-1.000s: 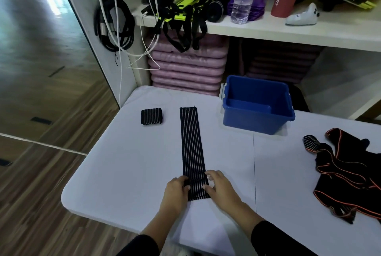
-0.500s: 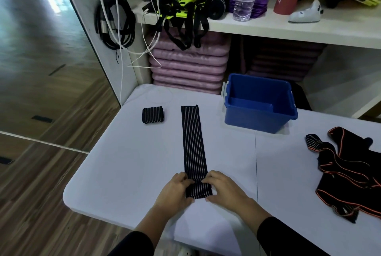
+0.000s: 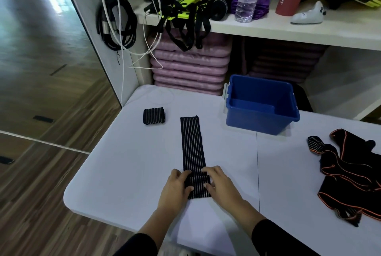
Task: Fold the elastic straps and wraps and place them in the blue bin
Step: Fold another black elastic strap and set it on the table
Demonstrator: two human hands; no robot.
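A long black strap (image 3: 191, 144) with thin pale stripes lies flat on the white table (image 3: 123, 163), running straight away from the person, its far end near the blue bin (image 3: 255, 121) but not touching it. The near end is doubled over into a short fold, and both hands have hold of it: the left hand (image 3: 177, 187) pinches the fold's left edge, fingers curled over the top and thumb at the side, and the right hand (image 3: 221, 186) does the same on the right edge. Neither hand is spread wide. A small folded wrap (image 3: 154, 116) sits to the left of the strap's far end, well apart from the bin. At the right of the table lies a loose pile of black and orange straps (image 3: 350, 171). The bin stands at the table's back edge, below a shelf (image 3: 268, 29).
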